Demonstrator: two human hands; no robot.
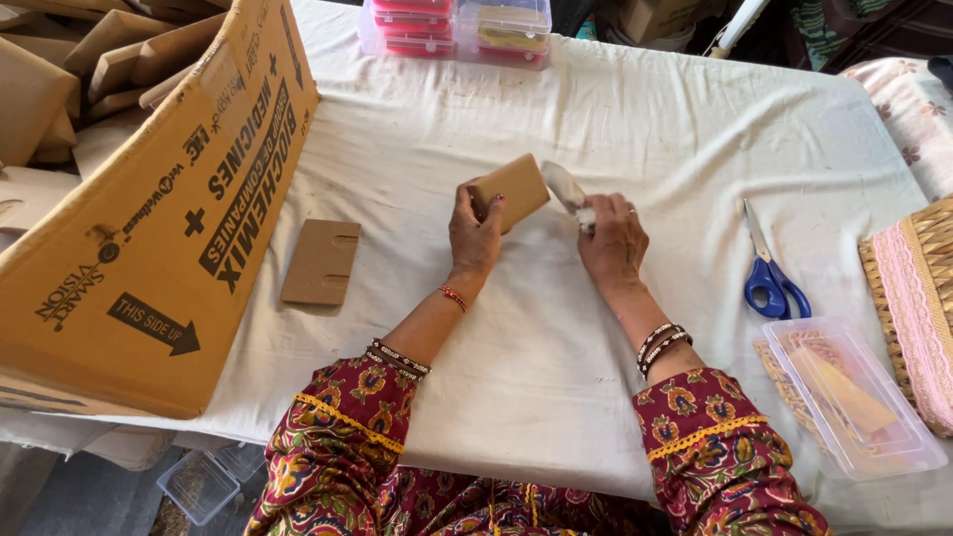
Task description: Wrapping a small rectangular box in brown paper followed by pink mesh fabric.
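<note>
- Sleeves of dark red floral cloth with yellow trim lie nearest the camera, at 6 o'clock, with beaded bangles on both wrists.
- Left hand sits just left of centre on the surface; its grip is closed on a small brown card, thumb on the front face, fingers behind.
- That card is held tilted, its long edge running up toward 1 o'clock, above the white cloth and not lying on it.
- Right hand is just beside it at 3 o'clock from the card; its grip is closed on a pale strip that runs from the fingers up to the card's right edge.
- Whether the strip is tape or ribbon I cannot tell.
- Second flat brown card, with small slits, lies on the cloth at 9 o'clock from the hands, well apart from them.
- Big cardboard box stands tipped at 9 to 10 o'clock, with more brown card pieces stacked inside.
- Blue-handled scissors lie at 3 o'clock, blades pointing toward 12.
- Clear tray sits at 4 o'clock below the scissors, holding tan pieces.
- Woven basket with pink lace trim is at the right edge.
- Clear boxes with pink and yellow contents stand at 12 o'clock on the far edge.
</note>
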